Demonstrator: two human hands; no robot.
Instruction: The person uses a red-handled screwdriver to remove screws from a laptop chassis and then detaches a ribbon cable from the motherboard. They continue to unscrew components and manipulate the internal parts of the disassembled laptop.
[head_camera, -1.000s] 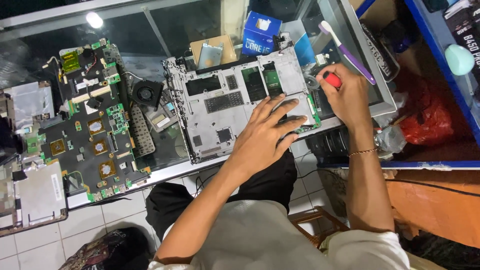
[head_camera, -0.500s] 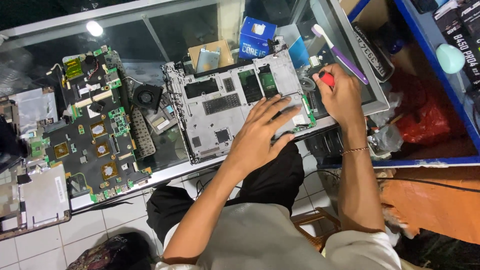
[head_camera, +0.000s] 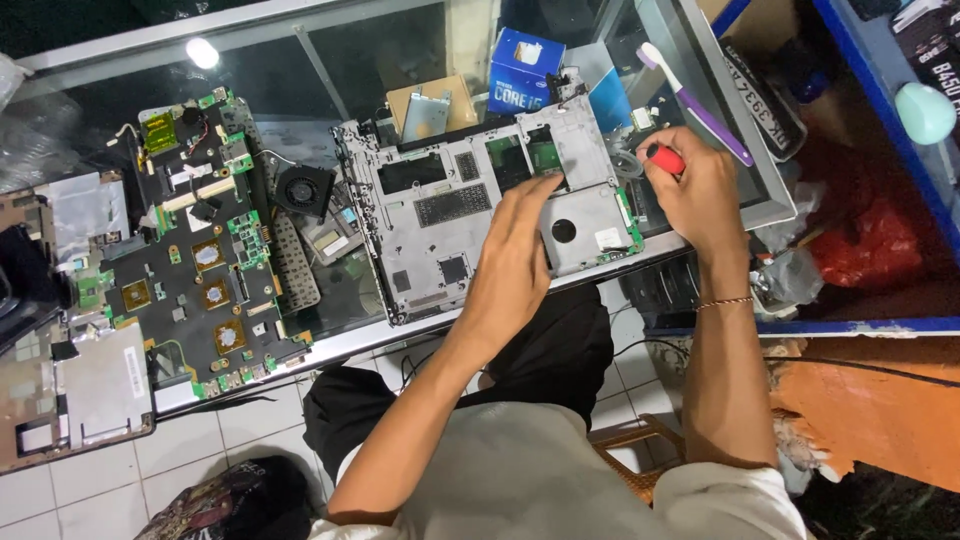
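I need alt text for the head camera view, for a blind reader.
A person's left hand presses on a grey laptop chassis on a glass counter, while the right hand holds a red-handled screwdriver. A bare motherboard lies left.

My left hand (head_camera: 515, 255) presses flat on the grey laptop shell (head_camera: 480, 215); my right grip (head_camera: 700, 190) clutches a red-handled screwdriver (head_camera: 665, 158) at its edge.

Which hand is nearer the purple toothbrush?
Right. The right hand, gripping a red-handled tool, sits just below the toothbrush. The left hand lies flat on the grey laptop chassis, further off.
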